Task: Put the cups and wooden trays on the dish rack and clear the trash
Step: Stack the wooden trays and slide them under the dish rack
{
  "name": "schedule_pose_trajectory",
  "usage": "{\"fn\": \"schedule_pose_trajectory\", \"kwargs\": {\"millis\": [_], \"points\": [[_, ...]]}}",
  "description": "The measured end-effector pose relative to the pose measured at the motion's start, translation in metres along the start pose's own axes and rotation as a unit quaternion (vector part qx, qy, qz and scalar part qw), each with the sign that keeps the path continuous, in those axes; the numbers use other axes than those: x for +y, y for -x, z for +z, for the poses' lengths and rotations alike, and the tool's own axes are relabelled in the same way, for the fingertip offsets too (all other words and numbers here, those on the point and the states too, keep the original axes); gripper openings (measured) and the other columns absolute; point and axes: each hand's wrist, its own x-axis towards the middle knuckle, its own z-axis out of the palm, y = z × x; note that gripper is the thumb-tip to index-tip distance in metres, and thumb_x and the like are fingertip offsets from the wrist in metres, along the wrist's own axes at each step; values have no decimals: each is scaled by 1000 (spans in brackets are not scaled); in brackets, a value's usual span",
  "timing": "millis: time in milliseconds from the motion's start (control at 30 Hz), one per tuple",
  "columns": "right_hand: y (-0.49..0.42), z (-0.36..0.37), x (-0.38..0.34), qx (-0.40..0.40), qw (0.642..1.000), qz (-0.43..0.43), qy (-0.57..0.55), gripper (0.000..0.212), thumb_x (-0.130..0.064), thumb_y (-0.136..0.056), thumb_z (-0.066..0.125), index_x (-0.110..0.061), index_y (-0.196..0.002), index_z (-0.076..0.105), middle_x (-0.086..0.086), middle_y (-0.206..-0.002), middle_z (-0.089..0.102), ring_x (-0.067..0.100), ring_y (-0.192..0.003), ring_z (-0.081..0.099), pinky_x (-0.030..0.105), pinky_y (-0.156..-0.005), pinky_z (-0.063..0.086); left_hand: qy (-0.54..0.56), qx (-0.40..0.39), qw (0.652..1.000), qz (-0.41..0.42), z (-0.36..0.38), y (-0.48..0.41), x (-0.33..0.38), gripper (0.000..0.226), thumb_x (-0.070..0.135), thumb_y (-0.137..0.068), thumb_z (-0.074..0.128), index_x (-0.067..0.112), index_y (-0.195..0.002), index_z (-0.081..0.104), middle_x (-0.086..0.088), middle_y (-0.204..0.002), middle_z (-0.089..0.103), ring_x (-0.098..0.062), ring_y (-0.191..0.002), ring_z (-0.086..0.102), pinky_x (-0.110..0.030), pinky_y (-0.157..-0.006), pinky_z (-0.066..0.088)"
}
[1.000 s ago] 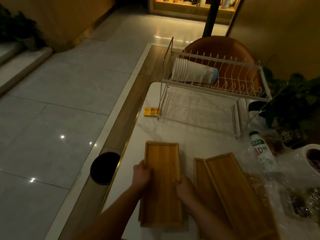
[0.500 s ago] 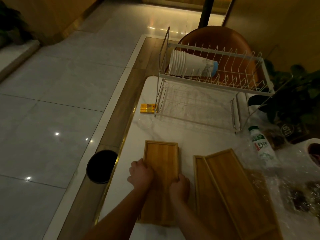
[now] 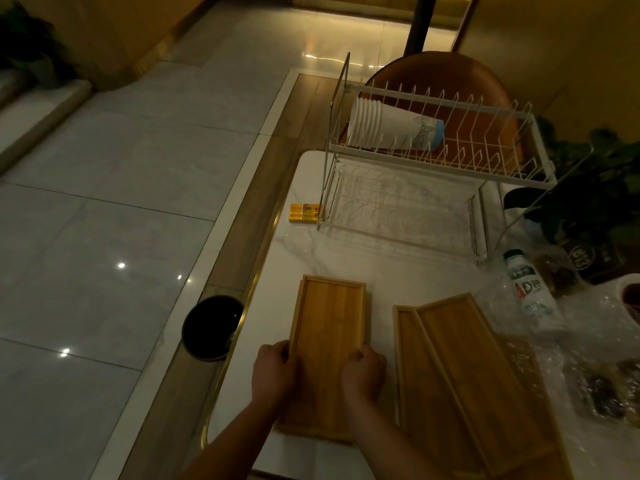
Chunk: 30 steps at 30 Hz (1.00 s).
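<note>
Both hands have slid a little nearer along the tray stack [image 3: 329, 323] since a second ago, and the left thumb no longer lies over its top. The left hand [image 3: 275, 374] now grips the stack's left long edge with curled fingers, and the right hand [image 3: 363, 377] grips the right long edge the same way, both near the close end. The stack lies flat on the white bench [image 3: 346, 251], its lower tray peeking out along the far and right sides. Just to its right lie two more wooden trays [image 3: 460, 375], one overlapping the other at a slant. Farther back stands the dish rack [image 3: 433, 216], with a nested stack of white cups [image 3: 391, 128] lying on its side in the upper tier. A small yellow packet [image 3: 304, 213] sits at the rack's left foot. A plastic bottle [image 3: 530, 292] and crumpled clear wrap [image 3: 588, 341] lie to the right, and a dark bin [image 3: 211, 327] stands on the floor beside the bench.
</note>
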Motion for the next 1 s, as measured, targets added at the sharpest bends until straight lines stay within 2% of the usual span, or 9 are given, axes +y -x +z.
{"fn": "schedule_pose_trajectory", "kwargs": {"millis": [200,267,367,433,667,1000], "points": [[1,1,5,-8,1000,-12,-25,34,-10,-98,45,-4,-129,58,20,-127,50,38,-111,54,40,-92,46,-25,3,1000,7,0,-3,-4,25,12,-97,52,11,-116,68,-11,-114,63,-22,-93,66,-38,-85,58],[1,0,8,-8,999,-24,-39,32,-9,-98,46,-2,-125,60,19,-125,52,36,-109,55,40,-90,46,-38,9,999,11,0,-2,-4,23,11,-96,52,11,-112,68,-10,-113,61,-20,-90,64,-30,-78,55],[2,-1,13,0,997,-43,-70,25,-5,-96,50,2,-116,64,19,-119,54,35,-104,57,38,-85,45,-64,13,998,25,1,-2,-5,20,10,-96,50,12,-106,67,-9,-108,59,-15,-82,59,-17,-64,42],[4,-1,15,7,995,-54,-87,24,-4,-95,52,3,-114,65,19,-116,55,35,-101,57,37,-84,45,-81,16,996,38,1,0,-4,20,12,-97,50,12,-107,67,-8,-107,59,-13,-79,56,-11,-61,36],[7,1,16,22,989,-83,-124,24,-4,-96,52,2,-115,64,13,-114,55,28,-100,59,37,-83,49,-98,34,992,69,1,6,-8,18,17,-98,49,15,-103,66,-5,-101,60,-15,-82,59,-26,-75,52],[9,-1,15,-6,995,-81,-51,24,-8,-96,51,-2,-114,65,15,-118,53,30,-101,56,35,-84,48,-73,50,995,44,2,5,-4,23,8,-96,49,10,-108,68,-10,-103,62,-17,-82,57,-26,-72,47]]}}
